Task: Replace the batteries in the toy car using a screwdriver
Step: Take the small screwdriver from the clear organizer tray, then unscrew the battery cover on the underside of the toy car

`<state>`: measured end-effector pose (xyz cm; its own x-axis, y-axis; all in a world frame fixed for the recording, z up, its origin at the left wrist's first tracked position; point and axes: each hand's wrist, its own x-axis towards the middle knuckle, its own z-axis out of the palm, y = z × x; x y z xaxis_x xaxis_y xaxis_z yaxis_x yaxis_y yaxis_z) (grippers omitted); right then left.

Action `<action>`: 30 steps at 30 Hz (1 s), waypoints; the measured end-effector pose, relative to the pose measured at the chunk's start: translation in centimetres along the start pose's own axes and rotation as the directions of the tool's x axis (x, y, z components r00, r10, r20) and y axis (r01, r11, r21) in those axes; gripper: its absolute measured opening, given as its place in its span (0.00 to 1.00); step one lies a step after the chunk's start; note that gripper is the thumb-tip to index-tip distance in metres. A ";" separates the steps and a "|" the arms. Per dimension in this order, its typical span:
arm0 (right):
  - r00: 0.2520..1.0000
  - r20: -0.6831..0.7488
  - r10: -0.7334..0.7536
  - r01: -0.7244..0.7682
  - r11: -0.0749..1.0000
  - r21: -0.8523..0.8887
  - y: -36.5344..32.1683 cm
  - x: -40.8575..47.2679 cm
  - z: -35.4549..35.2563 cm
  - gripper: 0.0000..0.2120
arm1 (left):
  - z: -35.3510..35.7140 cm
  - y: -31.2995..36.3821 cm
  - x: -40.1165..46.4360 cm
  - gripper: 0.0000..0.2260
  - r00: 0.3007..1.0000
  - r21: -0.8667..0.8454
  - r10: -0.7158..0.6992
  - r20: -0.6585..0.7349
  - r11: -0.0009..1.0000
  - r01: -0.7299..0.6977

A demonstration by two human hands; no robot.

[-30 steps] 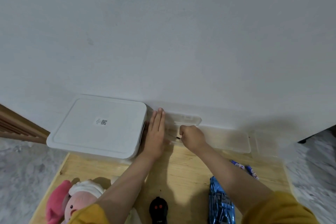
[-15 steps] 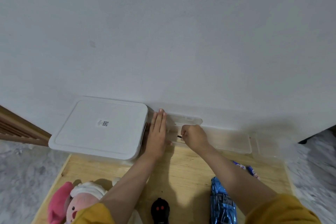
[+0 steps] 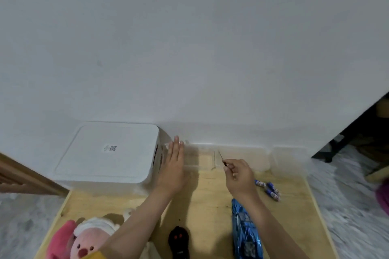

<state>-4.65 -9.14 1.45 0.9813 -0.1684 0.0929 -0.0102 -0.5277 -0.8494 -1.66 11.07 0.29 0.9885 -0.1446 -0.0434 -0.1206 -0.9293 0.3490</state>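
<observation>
My right hand (image 3: 239,174) pinches a small screwdriver (image 3: 222,159) with a thin metal tip that points up and to the left, in front of a clear plastic box (image 3: 202,157) at the wall. With its fingers straight, my left hand (image 3: 173,166) rests flat against the left end of that clear box. A shiny blue toy car (image 3: 245,231) lies on the wooden table (image 3: 206,200) under my right forearm. Blue and white batteries (image 3: 268,189) lie to the right of my right hand.
A large white lidded box (image 3: 109,153) stands at the back left against the white wall. A black remote control (image 3: 179,242) lies at the front middle, and a pink plush toy (image 3: 84,239) at the front left. More clear containers (image 3: 286,157) line the wall at the right.
My right hand has drawn back out of the clear box toward me and to the right, and the screwdriver now shows in its fingers. My left hand has stayed in place.
</observation>
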 end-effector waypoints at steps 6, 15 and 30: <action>0.988 -0.025 0.150 -0.151 0.988 -0.042 1.8 -5.3 -3.7 0.06 | 1.7 3.7 -4.1 0.40 0.995 -0.048 0.040 0.087 0.998 -0.036; 0.925 -0.207 0.317 -0.324 0.946 0.001 5.6 -10.9 -7.3 0.03 | 4.7 12.0 -10.3 0.36 0.971 -0.227 0.056 0.231 0.974 -0.002; 0.919 -0.263 0.294 -0.326 0.942 -0.084 7.9 -15.5 -9.9 0.04 | 7.4 17.1 -11.5 0.37 0.930 -0.233 -0.111 0.351 0.951 0.201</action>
<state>-21.85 -18.93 -1.60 0.8479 -0.5294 -0.0279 -0.3457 -0.5122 -0.7862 -15.76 -5.65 -0.23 0.9005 -0.1508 -0.4078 0.1056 -0.8340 0.5416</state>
